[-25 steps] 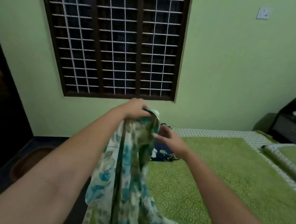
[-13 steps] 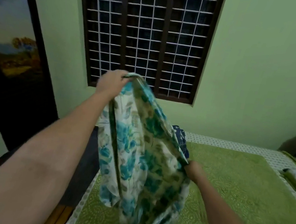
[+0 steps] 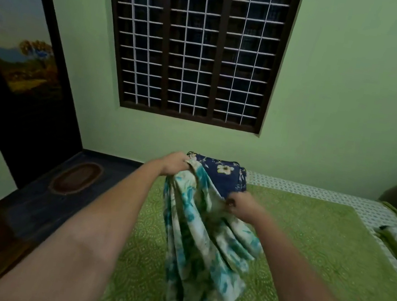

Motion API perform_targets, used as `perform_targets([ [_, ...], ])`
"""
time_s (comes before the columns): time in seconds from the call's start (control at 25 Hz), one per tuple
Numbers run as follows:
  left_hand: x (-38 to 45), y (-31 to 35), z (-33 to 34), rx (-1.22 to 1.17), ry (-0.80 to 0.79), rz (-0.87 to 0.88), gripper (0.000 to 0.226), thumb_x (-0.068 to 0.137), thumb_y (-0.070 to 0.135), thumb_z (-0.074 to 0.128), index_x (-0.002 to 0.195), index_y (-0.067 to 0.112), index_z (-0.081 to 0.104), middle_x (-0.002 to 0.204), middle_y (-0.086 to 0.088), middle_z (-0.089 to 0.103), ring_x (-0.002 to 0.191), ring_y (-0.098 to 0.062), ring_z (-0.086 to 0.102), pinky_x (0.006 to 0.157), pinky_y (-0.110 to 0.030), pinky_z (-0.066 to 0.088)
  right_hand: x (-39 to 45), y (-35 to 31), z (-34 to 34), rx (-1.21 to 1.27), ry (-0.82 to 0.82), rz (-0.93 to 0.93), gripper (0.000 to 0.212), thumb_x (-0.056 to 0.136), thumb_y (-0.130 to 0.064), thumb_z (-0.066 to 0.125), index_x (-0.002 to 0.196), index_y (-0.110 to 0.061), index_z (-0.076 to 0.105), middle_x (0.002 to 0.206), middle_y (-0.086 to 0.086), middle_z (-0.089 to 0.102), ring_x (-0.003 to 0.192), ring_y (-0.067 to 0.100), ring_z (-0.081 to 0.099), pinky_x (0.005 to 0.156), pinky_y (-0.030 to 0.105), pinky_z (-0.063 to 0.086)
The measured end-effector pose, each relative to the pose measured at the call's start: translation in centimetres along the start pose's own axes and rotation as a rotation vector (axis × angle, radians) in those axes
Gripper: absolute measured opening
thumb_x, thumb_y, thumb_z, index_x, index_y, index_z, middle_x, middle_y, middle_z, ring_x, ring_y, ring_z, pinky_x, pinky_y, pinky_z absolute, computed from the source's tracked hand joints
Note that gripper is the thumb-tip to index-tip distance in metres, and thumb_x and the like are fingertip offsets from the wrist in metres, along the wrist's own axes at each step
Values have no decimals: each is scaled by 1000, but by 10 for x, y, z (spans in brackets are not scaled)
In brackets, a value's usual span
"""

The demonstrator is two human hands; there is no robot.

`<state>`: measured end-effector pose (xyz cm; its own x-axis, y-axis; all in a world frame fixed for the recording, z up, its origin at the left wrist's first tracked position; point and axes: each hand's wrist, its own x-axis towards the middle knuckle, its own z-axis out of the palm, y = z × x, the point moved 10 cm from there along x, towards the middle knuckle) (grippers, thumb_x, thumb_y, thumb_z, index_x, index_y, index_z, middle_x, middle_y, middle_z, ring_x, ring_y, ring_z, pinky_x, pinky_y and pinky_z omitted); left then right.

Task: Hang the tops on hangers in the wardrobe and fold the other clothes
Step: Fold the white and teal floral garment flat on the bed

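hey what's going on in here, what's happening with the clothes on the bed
A person stands at a green bed sorting clothes. Both hands hold a white and teal floral garment up by its top edge: the left hand grips one end, the right hand grips the other, and the rest hangs in folds down to the bedspread. A navy floral piece lies on the bed just beyond the hands. No hanger or wardrobe interior is in view.
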<state>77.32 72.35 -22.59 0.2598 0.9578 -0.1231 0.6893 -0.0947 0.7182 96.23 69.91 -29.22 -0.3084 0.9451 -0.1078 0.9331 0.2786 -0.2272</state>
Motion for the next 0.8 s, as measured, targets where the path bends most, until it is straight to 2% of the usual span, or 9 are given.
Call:
perform_targets([
  [0.08,0,-8,7,-71,0,-38,17,95,13,49,92,5,64,87,-16,65,74,-23,59,69,-30,46,-8,36,30,68,-111,184,39,87,-36,60,116,-10,56,101,11,67,78,24,69,68,35,56],
  [0.2,2,-10,43,35,-109,-71,27,96,24,48,78,7,60,76,-16,61,65,-20,52,65,-31,40,-14,23,46,510,-123,270,85,77,-61,67,143,-26,27,105,12,66,50,10,63,45,24,46],
  [0.32,2,8,79,412,-265,-6,35,94,27,48,63,12,48,66,-9,50,63,-22,43,62,-32,33,6,-21,27,534,12,194,55,87,-42,60,135,-22,44,103,9,61,56,14,55,51,25,43],
  [0.44,2,22,81,589,-273,77,40,94,28,51,58,13,43,61,-6,43,62,-23,39,62,-33,30,6,-18,48,374,-27,328,23,91,-19,49,101,-5,64,91,13,65,66,21,54,58,28,45],
  [0.52,0,22,65,521,-251,105,39,96,23,48,59,12,44,62,-5,43,60,-21,38,62,-31,30,-23,17,91,523,-179,575,19,93,-13,49,82,-5,61,81,12,64,58,20,56,53,28,49],
  [0.56,0,18,54,459,-224,115,37,97,19,46,61,12,45,64,-5,44,62,-21,39,61,-31,30,-41,29,107,709,-232,687,18,93,-11,51,78,-4,58,80,14,62,60,22,58,61,30,55],
  [0.64,-4,1,38,266,-172,93,31,100,18,42,72,9,54,66,-5,46,63,-19,42,60,-30,32,-44,48,106,965,-163,825,23,96,-14,50,81,1,57,87,22,64,73,32,66,78,44,57],
  [0.72,-10,-33,38,-47,-172,-63,38,102,34,39,92,6,62,69,-5,54,63,-19,51,65,-29,40,-17,45,61,1081,5,798,30,100,-20,39,92,2,57,91,20,64,75,29,65,75,42,56],
  [0.8,-20,-67,54,-396,-247,-277,55,97,55,37,105,9,64,94,-11,69,88,-25,65,83,-35,49,18,12,-17,1236,247,557,34,101,-14,35,132,-3,44,124,16,54,87,19,58,79,33,50],
])
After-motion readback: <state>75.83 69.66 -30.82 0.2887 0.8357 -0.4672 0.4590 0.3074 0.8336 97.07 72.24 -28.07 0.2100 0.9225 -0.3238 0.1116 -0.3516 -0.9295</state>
